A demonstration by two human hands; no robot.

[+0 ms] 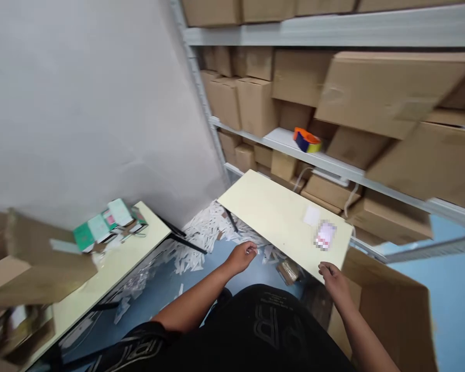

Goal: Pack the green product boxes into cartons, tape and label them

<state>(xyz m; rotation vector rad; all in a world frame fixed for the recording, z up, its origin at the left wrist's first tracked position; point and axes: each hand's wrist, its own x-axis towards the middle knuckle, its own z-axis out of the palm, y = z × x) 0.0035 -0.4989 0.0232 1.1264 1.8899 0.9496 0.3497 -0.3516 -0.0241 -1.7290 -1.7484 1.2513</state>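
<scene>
Left hand: The left hand (pixel 242 257) hangs over the blue floor (pixel 453 294), just by the near edge of the pale yellow flat table top (pixel 271 212). Its fingers are curled in with the tips close together. Something small and white may sit between them, but it is too blurry to tell.
Right hand: The right hand (pixel 333 276) touches the near corner of the table top. Its fingers are loosely bent and hold nothing.
Packet: A small pink and white packet (pixel 325 235) lies on the table top, near the right hand but not touching it. A white paper slip (pixel 312 216) lies just beside it.
Around: White paper scraps (pixel 201 243) cover the floor under the table top. An open brown cardboard box (pixel 391 305) stands by the right arm. An orange and blue tape holder (pixel 307 140) sits on the grey shelf (pixel 281 138).
Risk: The packet lies close to the edge. A bump from the right hand could knock it down into the scraps, where it would likely be hard to find.
</scene>
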